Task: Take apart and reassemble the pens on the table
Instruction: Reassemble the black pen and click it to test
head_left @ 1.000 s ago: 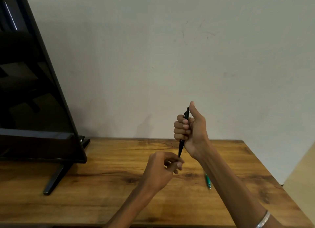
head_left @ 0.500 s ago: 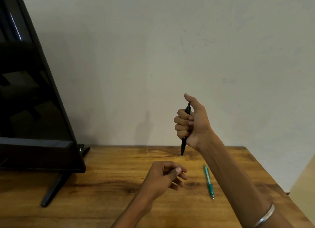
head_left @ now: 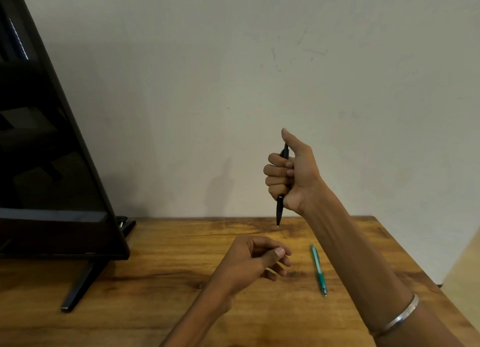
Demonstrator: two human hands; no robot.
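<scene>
My right hand (head_left: 294, 175) is raised above the back of the wooden table (head_left: 155, 289) and grips a black pen (head_left: 279, 211) upright in its fist. The pen's tip points down, and my thumb sticks up beside its top end. Lower and a little to the left, my left hand (head_left: 249, 261) hovers over the table with its fingers loosely curled and nothing visible in them. It is apart from the black pen. A green pen (head_left: 319, 270) lies on the table just right of my left hand, under my right forearm.
A large black screen (head_left: 46, 165) stands at the left on a slanted foot (head_left: 80, 287) that reaches onto the table. A plain wall runs behind the table. The table's right edge falls away at the far right.
My right hand has lifted the black pen up and away from my left hand, which was at the pen's tip a second ago. The view has tilted, showing the whole green pen.
</scene>
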